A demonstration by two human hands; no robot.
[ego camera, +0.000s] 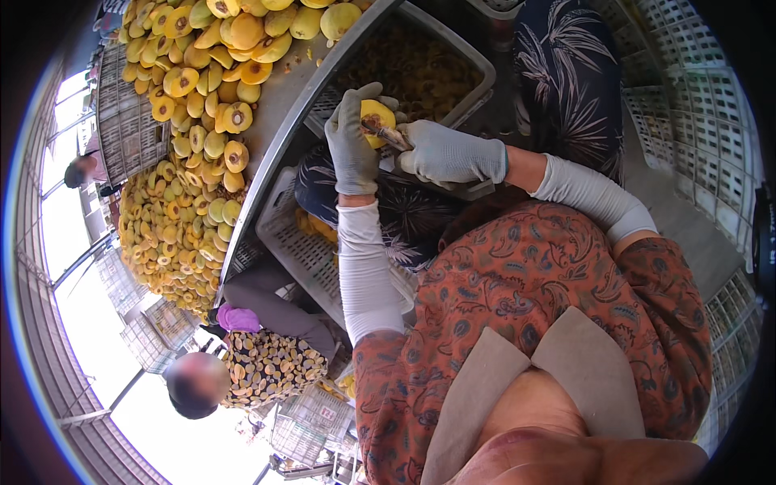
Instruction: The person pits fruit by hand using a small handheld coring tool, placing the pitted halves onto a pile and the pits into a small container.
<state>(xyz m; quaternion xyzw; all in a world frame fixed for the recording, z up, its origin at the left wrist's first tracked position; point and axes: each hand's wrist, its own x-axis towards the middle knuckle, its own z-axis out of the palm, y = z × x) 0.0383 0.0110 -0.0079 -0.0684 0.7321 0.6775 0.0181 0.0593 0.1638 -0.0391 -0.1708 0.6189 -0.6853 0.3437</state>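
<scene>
My left hand [354, 145], in a grey-coated work glove, holds a yellow fruit half [379, 114], likely peach, with its cut face towards my right hand. My right hand [451, 153], gloved the same way, grips a small pitting tool [394, 137]. The tool's narrow end meets the brown middle of the fruit half; its exact tip shape is hard to make out. Both hands are above my lap, beside the metal table rim [291, 124]. Beneath them is a plastic crate [485, 76] with brown and yellow fruit scraps inside.
Halved fruit [182, 206] lies heaped on the metal table [285, 85] to the left. Another crate [303, 254] with yellow pieces stands by my left leg. A co-worker [273, 364] sits nearby at the table; another person [85, 170] is farther off. Stacked crates [697, 121] line the right.
</scene>
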